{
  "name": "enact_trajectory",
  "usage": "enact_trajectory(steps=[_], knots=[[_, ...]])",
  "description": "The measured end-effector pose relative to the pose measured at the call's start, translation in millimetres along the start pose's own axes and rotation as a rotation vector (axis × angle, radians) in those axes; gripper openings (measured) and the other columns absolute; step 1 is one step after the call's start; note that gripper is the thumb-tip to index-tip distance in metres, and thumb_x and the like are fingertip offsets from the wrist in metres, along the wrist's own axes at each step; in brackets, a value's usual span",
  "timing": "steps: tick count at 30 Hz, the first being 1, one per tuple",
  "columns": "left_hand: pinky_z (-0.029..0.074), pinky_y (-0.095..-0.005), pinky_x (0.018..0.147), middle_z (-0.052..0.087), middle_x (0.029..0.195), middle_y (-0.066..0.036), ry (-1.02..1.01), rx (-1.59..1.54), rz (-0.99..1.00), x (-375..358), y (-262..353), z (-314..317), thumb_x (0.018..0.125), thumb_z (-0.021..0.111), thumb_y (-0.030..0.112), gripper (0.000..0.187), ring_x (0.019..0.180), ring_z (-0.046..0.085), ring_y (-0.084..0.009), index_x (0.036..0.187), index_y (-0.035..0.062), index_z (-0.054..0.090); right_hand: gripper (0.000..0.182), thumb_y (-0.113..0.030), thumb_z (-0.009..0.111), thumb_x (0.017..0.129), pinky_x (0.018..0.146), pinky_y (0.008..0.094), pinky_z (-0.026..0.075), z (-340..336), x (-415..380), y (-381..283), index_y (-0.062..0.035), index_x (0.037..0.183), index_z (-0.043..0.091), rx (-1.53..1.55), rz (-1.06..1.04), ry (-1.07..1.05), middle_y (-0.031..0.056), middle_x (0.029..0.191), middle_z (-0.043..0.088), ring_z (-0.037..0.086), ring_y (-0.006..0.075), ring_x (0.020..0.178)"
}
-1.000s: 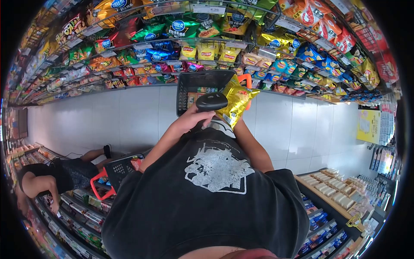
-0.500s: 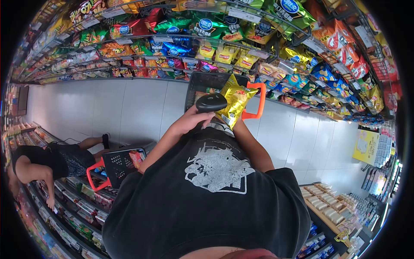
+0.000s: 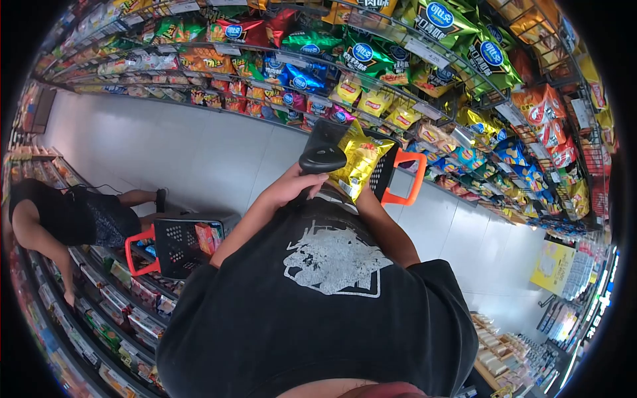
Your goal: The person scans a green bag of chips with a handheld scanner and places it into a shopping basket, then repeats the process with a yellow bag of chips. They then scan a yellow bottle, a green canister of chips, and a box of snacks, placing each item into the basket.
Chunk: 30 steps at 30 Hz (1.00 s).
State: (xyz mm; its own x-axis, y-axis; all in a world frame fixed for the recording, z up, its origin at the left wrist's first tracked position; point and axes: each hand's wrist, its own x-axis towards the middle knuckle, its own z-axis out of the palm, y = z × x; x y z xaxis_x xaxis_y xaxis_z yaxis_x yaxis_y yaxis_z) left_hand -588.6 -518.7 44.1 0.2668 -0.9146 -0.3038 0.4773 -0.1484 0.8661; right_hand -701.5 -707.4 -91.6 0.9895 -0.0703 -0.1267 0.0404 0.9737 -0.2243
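Observation:
My left hand (image 3: 290, 186) is closed round the handle of a black handheld scanner (image 3: 322, 159). Its rounded head sits right against the left side of a shiny yellow chip bag (image 3: 361, 158). My right hand (image 3: 365, 196) grips that bag from below and behind, so most of its fingers are hidden. The bag is held upright in front of my waist, its lower edge toward me. Beyond both hands is a black shopping basket (image 3: 381, 178) with an orange handle (image 3: 417, 179), partly covered by the bag and scanner.
Shelves of chip bags (image 3: 361, 56) curve across the front and right. A person (image 3: 50, 212) leans over the low shelves at left, beside another black basket (image 3: 182, 247) holding a red packet. Pale tiled floor (image 3: 199, 142) runs between the shelves. A yellow sign (image 3: 556, 265) stands at right.
My view has turned slightly, shifting the shelves and the front basket to the right. Both hands keep hold of the scanner and chip bag. The other person appears farther left.

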Motion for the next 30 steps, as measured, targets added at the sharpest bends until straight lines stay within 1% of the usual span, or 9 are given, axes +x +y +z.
enact_trajectory(steps=[2, 4, 9, 11, 13, 18, 21, 26, 30], knots=[[0.041, -0.0253, 0.063, 0.052, 0.066, 0.001, 0.014, 0.002, 0.013, 0.8, -0.4, -3.5, 0.097, 0.059, 0.017, 0.019, 0.062, 0.051, -0.0096, 0.109, 0.0023, 0.062, 0.072, -0.065, 0.033, 0.098, 0.116, 0.0543, 0.032, 11.5, 7.5, -3.3, -0.0174, 0.151, 0.032, 0.158, 0.020, -0.377, 0.0131, 0.151, 0.041, 0.042, 0.0360, 0.139], [0.041, -0.0247, 0.063, 0.053, 0.066, 0.001, 0.012, 0.010, 0.026, 1.6, -1.3, -5.0, 0.097, 0.059, 0.018, 0.024, 0.062, 0.051, -0.0093, 0.114, 0.0004, 0.063, 0.072, -0.066, 0.034, 0.097, 0.116, 0.0545, 0.032, 17.7, 5.5, -4.6, -0.0177, 0.151, 0.033, 0.159, 0.036, -0.309, 0.0133, 0.151, 0.042, 0.042, 0.0363, 0.138], [0.044, -0.0264, 0.064, 0.051, 0.065, 0.003, -0.034, 0.000, 0.071, 6.7, 6.7, -6.4, 0.098, 0.062, 0.017, 0.016, 0.058, 0.050, -0.0077, 0.108, 0.0053, 0.061, 0.073, -0.067, 0.036, 0.096, 0.115, 0.0550, 0.033, 32.0, 9.5, -11.8, -0.0185, 0.151, 0.035, 0.156, 0.078, -0.156, 0.0139, 0.150, 0.043, 0.043, 0.0372, 0.138], [0.043, -0.0260, 0.064, 0.051, 0.065, 0.003, -0.039, 0.008, 0.072, 7.2, 11.2, -5.5, 0.098, 0.062, 0.018, 0.015, 0.059, 0.050, -0.0076, 0.107, 0.0053, 0.061, 0.076, -0.070, 0.035, 0.095, 0.114, 0.0577, 0.033, 17.1, 8.1, -6.5, -0.0182, 0.150, 0.036, -0.402, -0.094, -0.129, 0.0147, 0.150, 0.043, 0.042, 0.0390, 0.138], [0.041, -0.0254, 0.063, 0.051, 0.065, 0.003, -0.029, 0.020, 0.053, 8.4, 13.2, -5.5, 0.098, 0.062, 0.019, 0.015, 0.060, 0.050, -0.0074, 0.105, 0.0053, 0.061, 0.077, -0.071, 0.034, 0.094, 0.114, 0.0594, 0.032, 14.1, 7.2, -6.1, -0.0177, 0.150, 0.037, -0.502, -0.151, -0.120, 0.0154, 0.150, 0.043, 0.042, 0.0400, 0.138], [0.040, -0.0249, 0.061, 0.051, 0.064, 0.003, -0.053, 0.035, 0.075, 9.0, 2.5, -8.9, 0.099, 0.062, 0.020, 0.015, 0.060, 0.050, -0.0074, 0.103, 0.0058, 0.061, 0.078, -0.071, 0.030, 0.095, 0.114, 0.0617, 0.031, 24.5, -3.7, -7.3, -0.0160, 0.150, 0.037, 0.408, 0.004, -0.151, 0.0168, 0.150, 0.043, 0.040, 0.0409, 0.139], [0.040, -0.0249, 0.059, 0.051, 0.064, 0.003, -0.045, 0.023, 0.057, 4.3, -0.8, -8.5, 0.099, 0.062, 0.020, 0.015, 0.060, 0.050, -0.0073, 0.102, 0.0058, 0.061, 0.076, -0.071, 0.029, 0.095, 0.114, 0.0628, 0.031, 48.9, -5.3, -6.4, -0.0173, 0.148, 0.041, 0.102, -0.074, 0.264, 0.0169, 0.150, 0.044, 0.041, 0.0414, 0.138], [0.040, -0.0252, 0.058, 0.052, 0.066, 0.002, -0.034, -0.008, 0.051, -2.8, -0.4, -3.2, 0.098, 0.061, 0.018, 0.014, 0.061, 0.051, -0.0080, 0.104, 0.0053, 0.061, 0.081, -0.076, 0.030, 0.091, 0.112, 0.0644, 0.033, 65.8, -14.6, -3.3, -0.0192, 0.148, 0.042, 0.024, -0.045, 0.309, 0.0162, 0.151, 0.043, 0.041, 0.0417, 0.139], [0.042, -0.0264, 0.062, 0.053, 0.069, 0.000, -0.053, -0.003, 0.021, -7.6, -10.3, -0.3, 0.097, 0.060, 0.016, 0.016, 0.062, 0.052, -0.0101, 0.108, 0.0046, 0.059, 0.089, -0.082, 0.031, 0.087, 0.109, 0.0647, 0.036, 82.8, -21.4, -1.0, -0.0198, 0.151, 0.040, -0.034, -0.063, 0.506, 0.0155, 0.154, 0.041, 0.041, 0.0420, 0.139]])
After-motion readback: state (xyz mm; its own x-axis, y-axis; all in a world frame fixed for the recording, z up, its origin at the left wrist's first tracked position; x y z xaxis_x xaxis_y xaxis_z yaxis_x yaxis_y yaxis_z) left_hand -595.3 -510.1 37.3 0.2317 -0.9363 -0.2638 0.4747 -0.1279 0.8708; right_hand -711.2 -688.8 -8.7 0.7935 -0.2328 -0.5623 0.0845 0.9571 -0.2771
